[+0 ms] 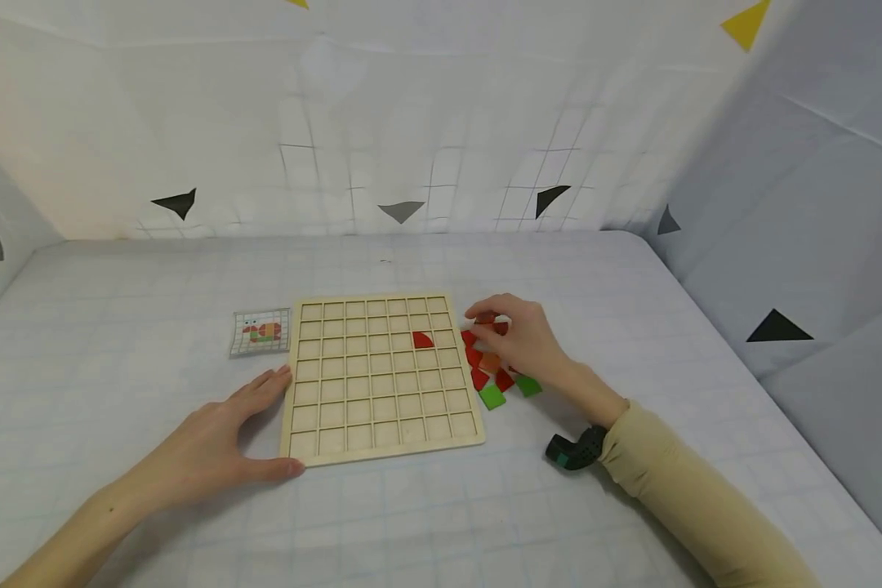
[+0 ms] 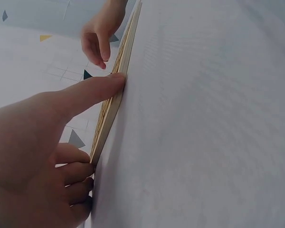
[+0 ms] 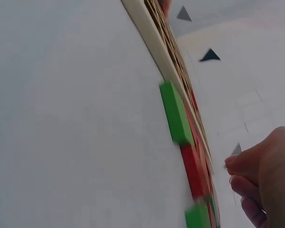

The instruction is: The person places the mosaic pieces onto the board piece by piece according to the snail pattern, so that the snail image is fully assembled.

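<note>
A square wooden grid board (image 1: 291, 420) lies on the table with one red quarter-round tile (image 1: 422, 340) in a cell toward its upper right. My left hand (image 1: 209, 445) rests against the board's left side. Its thumb touches the near corner, and its fingers lie farther up the edge. Right of the board is a loose cluster of red, orange and green tiles, with a green tile (image 1: 492, 398) nearest me. Over the cluster's far end hovers my right hand (image 1: 525, 331), thumb and index finger apart, with tiles showing between and below them.
A small picture card (image 1: 260, 332) with a coloured figure on a grid lies left of the board's far corner. A black band with a small device (image 1: 576, 449) is on my right wrist. White cloth (image 1: 441, 98) with dark and yellow triangles stands behind the table.
</note>
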{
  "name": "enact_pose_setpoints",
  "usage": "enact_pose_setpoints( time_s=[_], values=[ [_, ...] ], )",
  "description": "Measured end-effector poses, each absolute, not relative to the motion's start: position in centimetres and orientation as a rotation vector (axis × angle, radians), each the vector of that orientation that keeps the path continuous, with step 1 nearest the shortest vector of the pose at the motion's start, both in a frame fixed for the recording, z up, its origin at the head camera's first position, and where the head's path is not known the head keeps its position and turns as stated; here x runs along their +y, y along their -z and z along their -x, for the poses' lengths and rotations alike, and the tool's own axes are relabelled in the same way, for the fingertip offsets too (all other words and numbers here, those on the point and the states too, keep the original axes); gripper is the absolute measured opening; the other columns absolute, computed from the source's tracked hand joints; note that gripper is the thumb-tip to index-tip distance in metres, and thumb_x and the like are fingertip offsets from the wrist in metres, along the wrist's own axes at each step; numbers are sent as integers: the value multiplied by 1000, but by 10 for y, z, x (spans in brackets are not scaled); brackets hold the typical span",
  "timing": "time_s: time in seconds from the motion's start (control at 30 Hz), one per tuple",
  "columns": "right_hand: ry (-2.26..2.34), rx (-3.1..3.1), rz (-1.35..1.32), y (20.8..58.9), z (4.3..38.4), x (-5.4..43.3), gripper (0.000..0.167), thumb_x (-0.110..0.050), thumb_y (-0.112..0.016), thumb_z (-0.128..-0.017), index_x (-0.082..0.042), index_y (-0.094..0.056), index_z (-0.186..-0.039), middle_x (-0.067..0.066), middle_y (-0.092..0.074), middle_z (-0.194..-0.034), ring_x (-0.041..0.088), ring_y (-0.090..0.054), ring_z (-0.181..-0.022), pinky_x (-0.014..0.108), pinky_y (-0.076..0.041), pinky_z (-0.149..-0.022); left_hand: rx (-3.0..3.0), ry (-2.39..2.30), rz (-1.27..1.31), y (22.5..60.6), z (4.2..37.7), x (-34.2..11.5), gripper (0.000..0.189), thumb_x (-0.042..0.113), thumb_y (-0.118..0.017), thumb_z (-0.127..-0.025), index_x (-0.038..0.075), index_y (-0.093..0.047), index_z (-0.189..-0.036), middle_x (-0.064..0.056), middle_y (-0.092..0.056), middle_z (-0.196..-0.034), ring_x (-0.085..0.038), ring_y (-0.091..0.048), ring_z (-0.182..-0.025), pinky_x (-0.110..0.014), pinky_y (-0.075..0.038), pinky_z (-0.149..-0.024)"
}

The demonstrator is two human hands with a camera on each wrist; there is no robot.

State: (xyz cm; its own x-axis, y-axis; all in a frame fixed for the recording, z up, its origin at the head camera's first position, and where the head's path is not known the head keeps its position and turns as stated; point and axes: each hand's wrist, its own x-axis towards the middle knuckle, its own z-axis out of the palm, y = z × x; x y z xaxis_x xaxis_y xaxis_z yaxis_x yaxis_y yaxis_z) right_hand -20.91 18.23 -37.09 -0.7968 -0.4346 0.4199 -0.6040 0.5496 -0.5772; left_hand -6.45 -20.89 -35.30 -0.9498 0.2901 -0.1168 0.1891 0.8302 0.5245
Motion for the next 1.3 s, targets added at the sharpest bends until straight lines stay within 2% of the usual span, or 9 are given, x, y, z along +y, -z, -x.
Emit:
enact_pose_setpoints(
  time_s=[0.23, 0.47, 0.7, 0.83, 1.3],
  values=[
    [-1011, -2679, -669, 373, 212, 218, 17, -9, -72, -92, -11, -75, -108, 2, -74, -104, 20, -64, -101, 46, -50, -94, 2827, -777, -385, 353, 65, -209, 114, 80, -70, -69, 23, -29, -159, -11, -32, -162, -46, -38, -141, -68, -36, -104],
    [-1038, -2679, -705, 379, 214, 230, 20, -4, -72, -89, -9, -75, -109, 5, -74, -104, 22, -64, -98, 45, -52, -90, 2817, -775, -366, 353, 66, -208, 115, 81, -70, -68, 24, -28, -159, -11, -31, -163, -46, -37, -142, -68, -35, -104],
    [-1041, -2642, -799, 382, 214, 231, 25, -10, -81, -83, -10, -75, -108, 2, -73, -103, 17, -65, -95, 37, -53, -86, 2814, -760, -349, 353, 66, -208, 116, 81, -69, -67, 25, -27, -159, -12, -31, -162, -46, -35, -143, -69, -34, -104],
    [-1026, -2620, -828, 383, 214, 231, 26, -12, -82, -83, -11, -75, -108, 1, -73, -103, 16, -66, -94, 33, -54, -85, 2808, -760, -349, 354, 66, -209, 117, 81, -69, -67, 25, -27, -160, -12, -31, -163, -46, -35, -143, -69, -34, -105],
    [-997, -2598, -849, 386, 216, 231, 24, -10, -82, -83, -10, -75, -106, 0, -73, -100, 16, -64, -96, 34, -53, -86, 2804, -760, -350, 354, 67, -209, 116, 81, -69, -67, 25, -26, -160, -11, -30, -163, -45, -33, -144, -70, -33, -105]
  ],
)
